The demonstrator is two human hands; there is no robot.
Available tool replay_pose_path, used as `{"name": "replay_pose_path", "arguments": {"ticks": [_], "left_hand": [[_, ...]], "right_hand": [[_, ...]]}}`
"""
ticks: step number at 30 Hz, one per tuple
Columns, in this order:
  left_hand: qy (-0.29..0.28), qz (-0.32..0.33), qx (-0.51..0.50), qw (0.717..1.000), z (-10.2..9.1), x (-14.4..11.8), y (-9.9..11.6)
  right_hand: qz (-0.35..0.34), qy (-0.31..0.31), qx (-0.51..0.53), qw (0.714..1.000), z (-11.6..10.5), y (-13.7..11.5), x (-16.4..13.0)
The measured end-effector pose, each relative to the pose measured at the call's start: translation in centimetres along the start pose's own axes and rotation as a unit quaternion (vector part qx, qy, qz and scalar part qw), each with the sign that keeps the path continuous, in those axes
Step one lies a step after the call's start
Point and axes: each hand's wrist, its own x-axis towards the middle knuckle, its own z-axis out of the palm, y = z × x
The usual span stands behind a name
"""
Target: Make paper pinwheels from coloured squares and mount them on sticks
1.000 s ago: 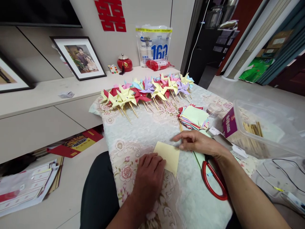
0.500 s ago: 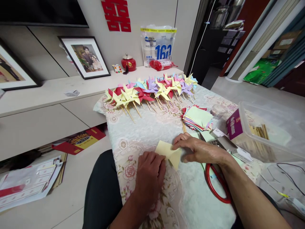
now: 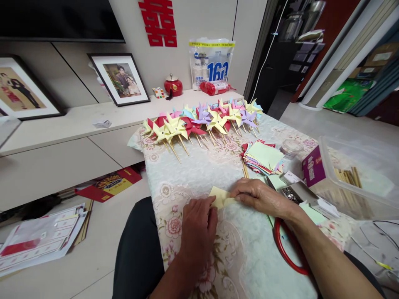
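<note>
A pale yellow piece of paper [image 3: 219, 197] lies on the flowered tablecloth, partly folded, with both hands on it. My left hand [image 3: 198, 222] is closed at its left side, thumb and fingers holding the paper's edge. My right hand [image 3: 261, 197] pinches a right-hand flap of the same sheet between thumb and fingers; the fingertips hide part of it. Red-handled scissors [image 3: 285, 253] lie beneath my right wrist, their blades partly covered. Beyond the hands stands a row of finished paper pinwheels [image 3: 217, 121] on sticks. A stack of coloured paper [image 3: 264, 155] sits behind my right hand.
To the right are a small open box of metal pins [image 3: 289, 193], a round clear container [image 3: 291, 146] and a clear plastic bin [image 3: 368, 207] with wooden sticks. A white cabinet [image 3: 115, 124] holding a framed photo [image 3: 121, 79] runs along the back.
My right hand has drawn in the paper's right-hand corner, so the triangular flap that pointed down is now folded in and smaller. The left hand still holds the sheet. The view has shifted slightly.
</note>
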Motion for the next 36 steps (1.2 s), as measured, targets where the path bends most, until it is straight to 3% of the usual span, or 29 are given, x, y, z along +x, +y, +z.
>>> {"name": "replay_pose_path", "arguments": {"ticks": [11, 21, 36], "left_hand": [[-0.013, -0.057, -0.006, 0.998, 0.5, 0.7, -0.2], [0.047, -0.012, 0.059, 0.997, 0.6, 0.7, 0.0], [0.008, -0.008, 0.103, 0.995, 0.5, 0.5, 0.3]], "right_hand": [[0.05, 0.042, -0.066, 0.996, 1.1, -0.2, 0.6], [0.054, 0.056, -0.085, 0.993, 1.5, 0.1, 0.8], [0.038, 0.074, -0.123, 0.989, 2.1, 0.8, 0.9]]}}
